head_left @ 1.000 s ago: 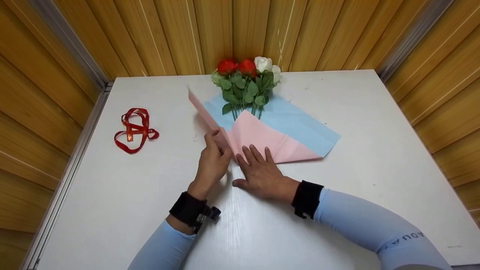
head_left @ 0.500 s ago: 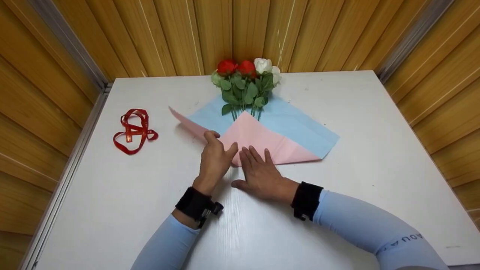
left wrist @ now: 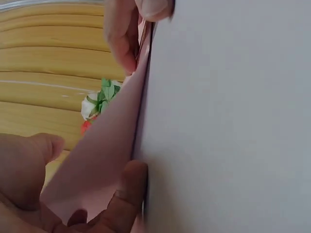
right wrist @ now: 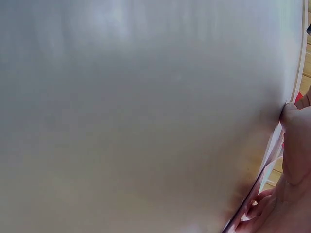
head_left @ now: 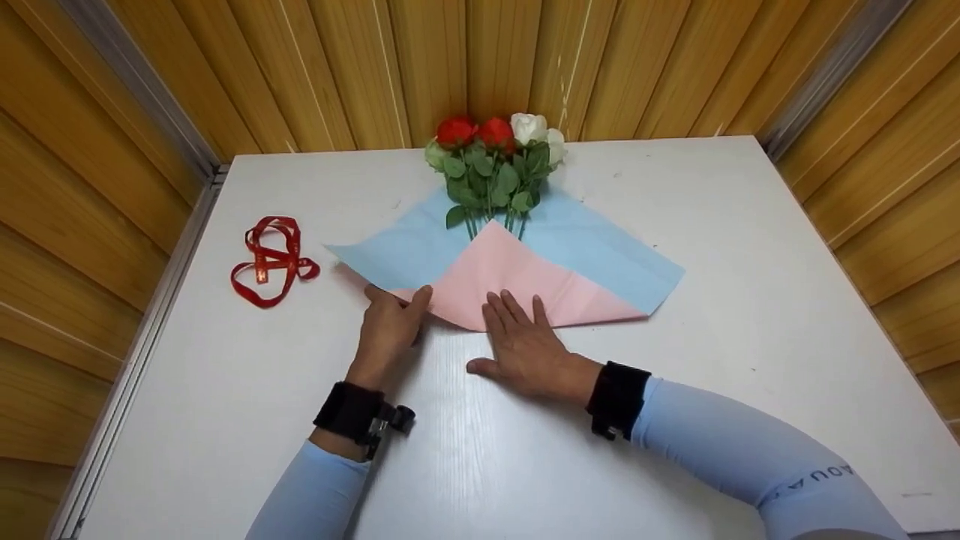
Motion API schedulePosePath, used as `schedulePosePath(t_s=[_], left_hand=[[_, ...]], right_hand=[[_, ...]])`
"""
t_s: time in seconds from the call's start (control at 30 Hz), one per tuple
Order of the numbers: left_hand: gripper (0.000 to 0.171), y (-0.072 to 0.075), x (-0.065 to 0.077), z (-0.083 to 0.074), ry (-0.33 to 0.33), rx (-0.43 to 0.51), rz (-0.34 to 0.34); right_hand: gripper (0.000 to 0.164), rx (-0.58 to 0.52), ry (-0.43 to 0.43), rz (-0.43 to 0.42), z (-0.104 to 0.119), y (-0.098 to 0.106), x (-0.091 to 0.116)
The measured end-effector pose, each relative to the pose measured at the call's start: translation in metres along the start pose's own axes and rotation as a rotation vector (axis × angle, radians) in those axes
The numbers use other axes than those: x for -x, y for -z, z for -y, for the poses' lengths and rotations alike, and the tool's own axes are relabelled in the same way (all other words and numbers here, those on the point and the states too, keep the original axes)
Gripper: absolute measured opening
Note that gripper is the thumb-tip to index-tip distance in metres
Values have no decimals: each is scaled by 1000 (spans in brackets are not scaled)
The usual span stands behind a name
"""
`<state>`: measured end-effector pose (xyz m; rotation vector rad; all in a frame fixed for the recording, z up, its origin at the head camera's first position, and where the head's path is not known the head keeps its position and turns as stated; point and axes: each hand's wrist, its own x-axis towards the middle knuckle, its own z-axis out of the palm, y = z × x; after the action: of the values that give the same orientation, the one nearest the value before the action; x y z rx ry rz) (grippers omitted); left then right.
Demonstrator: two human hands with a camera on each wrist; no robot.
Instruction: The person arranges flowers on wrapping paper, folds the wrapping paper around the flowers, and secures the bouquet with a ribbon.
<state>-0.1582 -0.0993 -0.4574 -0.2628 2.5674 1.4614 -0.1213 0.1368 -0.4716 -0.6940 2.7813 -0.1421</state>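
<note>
A sheet of wrapping paper, blue inside (head_left: 607,244) and pink outside (head_left: 495,277), lies with its near corner folded up over the stems of several roses (head_left: 495,146). The roses are red, white and pale green, with green leaves. My left hand (head_left: 390,326) is at the near left edge of the paper, its fingers partly hidden by the raised flap. In the left wrist view the thumb (left wrist: 51,145) stands apart from the fingers (left wrist: 126,187), which touch the pink side. My right hand (head_left: 529,349) lies flat, fingers spread, pressing the pink fold against the table.
A loose red ribbon (head_left: 274,262) lies in loops on the left of the white table (head_left: 712,450). Wood-patterned panels (head_left: 360,67) stand behind and on both sides. The rose heads reach the table's far edge.
The left flap of the paper has swung down and outward to the left, and its blue side now faces up. My left hand has moved left with it. My right hand stays put.
</note>
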Motion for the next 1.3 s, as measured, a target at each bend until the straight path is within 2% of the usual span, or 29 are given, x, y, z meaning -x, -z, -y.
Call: schedulePosePath(t_s=[0.07,0.1,0.17,0.23,0.3,0.37,0.5,0.6,0.67,0.73,0.83,0.97,1.07,1.2,1.3], left_hand=[[59,-2,-1,-2,2,-7,-17],[55,-4,-2,-6,-21,3,-33],[49,-10,-2,-17,-89,39,-65],[51,-17,-2,-31,-176,62,-92],[55,-23,-3,-46,-259,75,-85],[57,-29,-5,-57,-295,59,-43],[57,-37,-10,-72,-318,-5,31],[53,-43,-13,-80,-344,-54,60],[51,-46,-15,-85,-358,-82,83],[50,-50,-17,-91,-366,-115,103],[51,-60,-21,-101,-365,-178,133],[56,-83,-30,-111,-361,-270,221],[57,-100,-37,-112,-357,-349,308],[49,-118,-40,-108,-369,-456,404],[46,-123,-41,-108,-390,-486,450]], right_hand=[[106,1,-1,1,0,-1,0],[106,4,-2,-1,0,-2,0],[105,16,-5,-10,0,-3,-1],[105,26,-8,-15,0,-3,-1],[104,17,-9,-21,0,-3,-1],[104,-12,3,-17,-1,-2,-1],[100,-105,49,-69,-7,-1,2],[89,-113,56,-224,-15,0,7],[75,-89,29,-332,-20,1,12],[59,-62,5,-397,-23,1,17],[47,-64,-8,-386,-26,1,21],[45,-76,11,-333,-25,1,25],[52,-43,49,-325,-23,1,26],[73,13,112,-295,-24,-1,34],[72,70,136,-313,-27,-1,39]])
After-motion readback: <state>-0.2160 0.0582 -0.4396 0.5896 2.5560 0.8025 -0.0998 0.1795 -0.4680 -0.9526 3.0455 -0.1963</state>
